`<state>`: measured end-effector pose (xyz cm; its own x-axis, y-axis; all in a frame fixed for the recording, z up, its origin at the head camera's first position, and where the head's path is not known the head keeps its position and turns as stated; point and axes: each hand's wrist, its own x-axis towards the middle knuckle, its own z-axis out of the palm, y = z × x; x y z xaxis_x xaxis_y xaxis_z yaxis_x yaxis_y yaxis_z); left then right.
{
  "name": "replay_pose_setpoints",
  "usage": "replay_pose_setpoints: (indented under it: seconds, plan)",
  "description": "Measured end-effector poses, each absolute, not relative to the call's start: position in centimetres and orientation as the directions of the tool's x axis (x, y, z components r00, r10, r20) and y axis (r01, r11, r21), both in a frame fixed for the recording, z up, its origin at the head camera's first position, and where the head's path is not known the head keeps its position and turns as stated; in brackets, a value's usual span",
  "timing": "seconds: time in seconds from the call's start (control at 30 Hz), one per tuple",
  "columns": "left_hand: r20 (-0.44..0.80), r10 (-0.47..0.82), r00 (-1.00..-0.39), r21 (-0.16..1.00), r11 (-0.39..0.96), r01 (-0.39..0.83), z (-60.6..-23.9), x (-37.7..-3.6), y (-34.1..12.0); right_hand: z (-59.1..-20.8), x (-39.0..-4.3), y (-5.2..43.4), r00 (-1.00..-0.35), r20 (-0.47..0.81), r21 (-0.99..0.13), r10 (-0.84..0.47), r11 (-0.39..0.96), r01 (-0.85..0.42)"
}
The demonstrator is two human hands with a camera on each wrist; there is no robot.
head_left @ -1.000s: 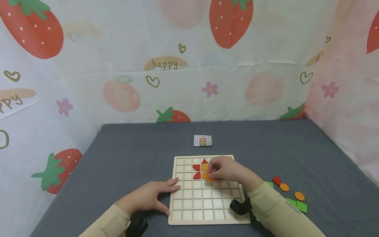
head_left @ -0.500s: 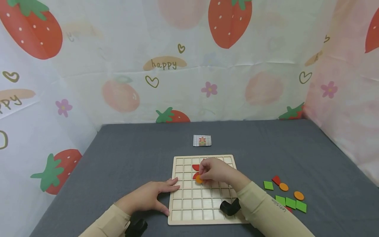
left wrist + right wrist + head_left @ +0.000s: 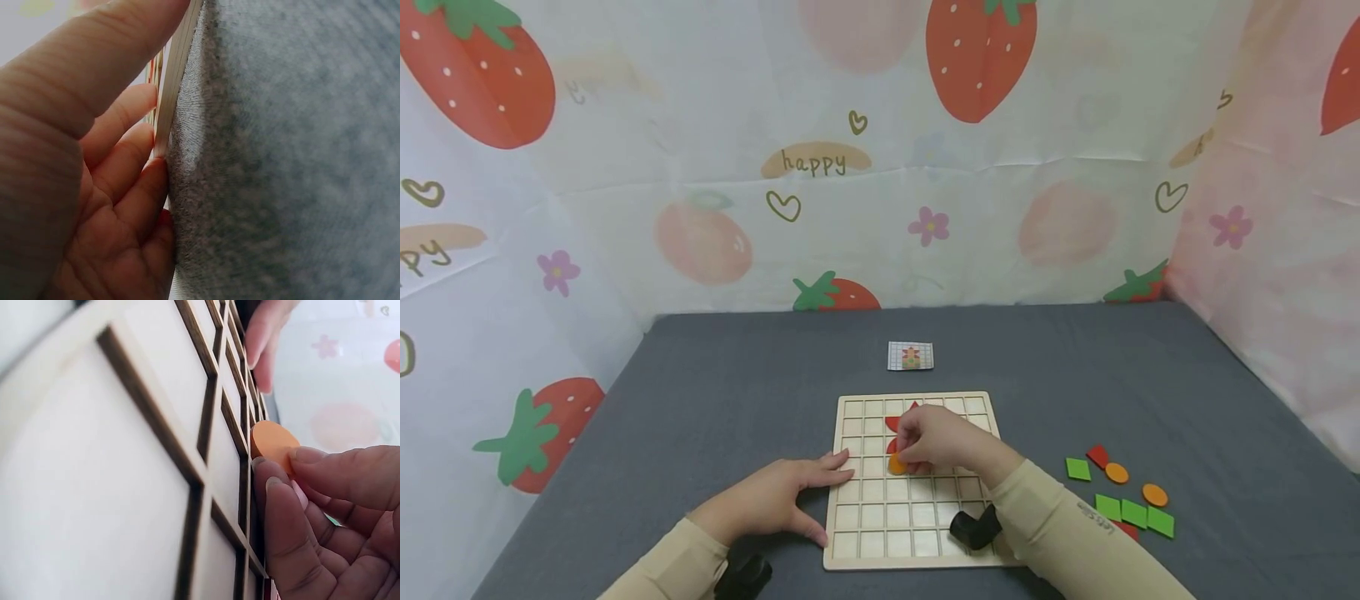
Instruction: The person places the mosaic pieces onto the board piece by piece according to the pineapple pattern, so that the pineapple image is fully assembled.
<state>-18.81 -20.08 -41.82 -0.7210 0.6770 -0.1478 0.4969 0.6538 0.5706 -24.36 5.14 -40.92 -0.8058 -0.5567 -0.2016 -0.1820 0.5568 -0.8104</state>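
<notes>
A wooden grid board (image 3: 874, 543) lies flat on the grey table. My right hand (image 3: 951, 442) is over its upper middle and pinches an orange disc (image 3: 896, 465) between thumb and fingers. In the right wrist view the disc (image 3: 272, 442) is tilted at the grid's surface. Red quarter-round pieces (image 3: 892, 423) sit in cells just beyond the disc, with the tip of a red triangle (image 3: 914, 405) farther up. Other cells are hidden by my right hand. My left hand (image 3: 775, 498) rests against the board's left side, its extended fingers (image 3: 134, 203) touching the edge.
A small card (image 3: 911, 356) with a coloured grid pattern lies behind the board. To the right are green squares (image 3: 1078, 470), orange discs (image 3: 1154, 495) and red pieces (image 3: 1098, 455). A patterned curtain (image 3: 842, 233) stands along the back of the table.
My right hand has moved left across the board and slightly nearer with the orange disc, to just below the red pieces. My left hand has stayed at the board's edge.
</notes>
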Motion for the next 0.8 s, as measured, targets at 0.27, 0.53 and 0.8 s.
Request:
replay_pose_setpoints:
  seconds: [0.27,0.53,0.8]
  plan:
    - [-0.148,0.672,-0.725,0.578,0.654,0.488,-41.8,-18.79,-20.06,-40.87,-24.22,4.79,-0.82,-0.204,-0.745,-0.535,0.628,-0.224]
    - [-0.145,0.675,-0.723,0.571,0.654,0.496,-42.06,-18.9,-20.1,-40.74,-24.32,4.9,-0.844,-0.17,-0.65,-0.508,0.702,-0.291]
    - [-0.142,0.674,-0.724,0.571,0.654,0.496,-42.07,-18.91,-20.1,-40.63,-24.37,5.36,-0.837,-0.172,-0.662,-0.52,0.69,-0.293]
